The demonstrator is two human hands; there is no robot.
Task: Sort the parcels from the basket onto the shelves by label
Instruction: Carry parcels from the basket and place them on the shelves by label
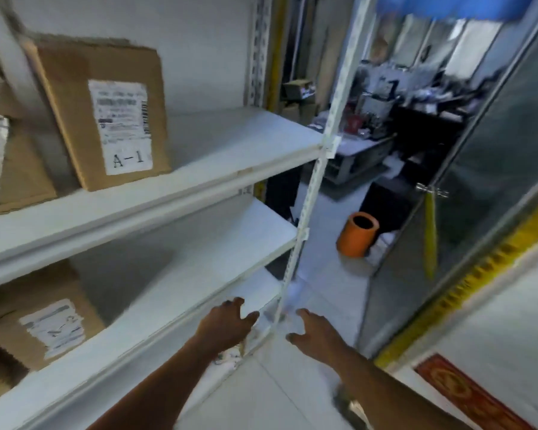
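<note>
Both bare hands are reaching forward and down near the front corner of the white metal shelving unit (174, 193), and neither is holding anything. The left hand (227, 324) is hovering over the edge of a lower shelf with its fingers spread apart and relaxed; the right hand (314, 332) is hanging just beyond the perforated white corner post (316, 181), fingers also loose and apart. On the upper shelf a brown cardboard parcel with a white label reading A-1 (106, 116) is standing upright — beside it, at the left edge, another labelled cardboard parcel (0, 169) is only partly showing. One shelf down, a third brown cardboard parcel (41, 318) is lying with its white label facing up, the writing too blurred to read surely. Beyond the post an orange cylindrical bin (356, 235) is standing on the pale tiled floor (261, 392).
</note>
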